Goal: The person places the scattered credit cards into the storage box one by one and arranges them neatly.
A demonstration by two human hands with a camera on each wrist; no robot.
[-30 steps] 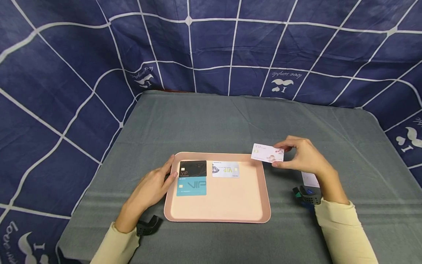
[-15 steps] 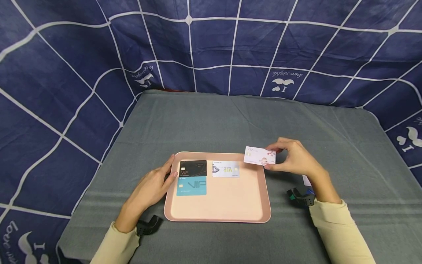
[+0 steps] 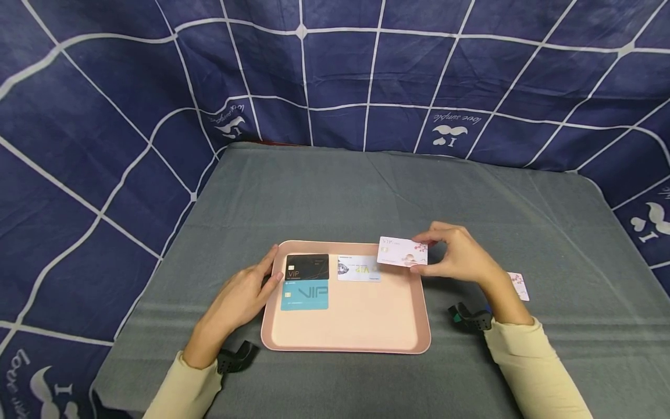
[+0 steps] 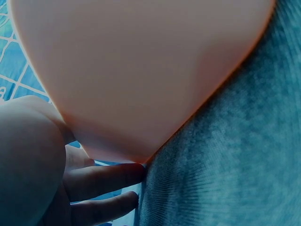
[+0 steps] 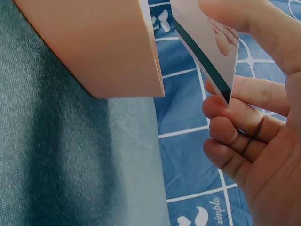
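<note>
My right hand [image 3: 458, 256] pinches a pale pink VIP card [image 3: 399, 251] by its right end, between thumb and fingers. The card hangs tilted over the tray's top right part and overlaps a silver VIP card [image 3: 356, 269] in the head view. In the right wrist view, the held card [image 5: 207, 52] shows a dark stripe on its underside. My left hand [image 3: 238, 299] holds the pink tray [image 3: 366, 320] at its left side, thumb over the rim and fingers along the outside. A black VIP card [image 3: 309, 267] and a blue VIP card [image 3: 305, 295] lie together in the tray.
Another card with a floral print [image 3: 518, 286] lies on the grey cloth [image 3: 335, 192], partly behind my right wrist. A dark blue checked curtain [image 3: 335, 70] hangs around the table.
My right hand has carried the pale pink card leftward and slightly nearer, from the tray's right corner to over its inside. More of the card beyond my right wrist shows. My left hand stays put.
</note>
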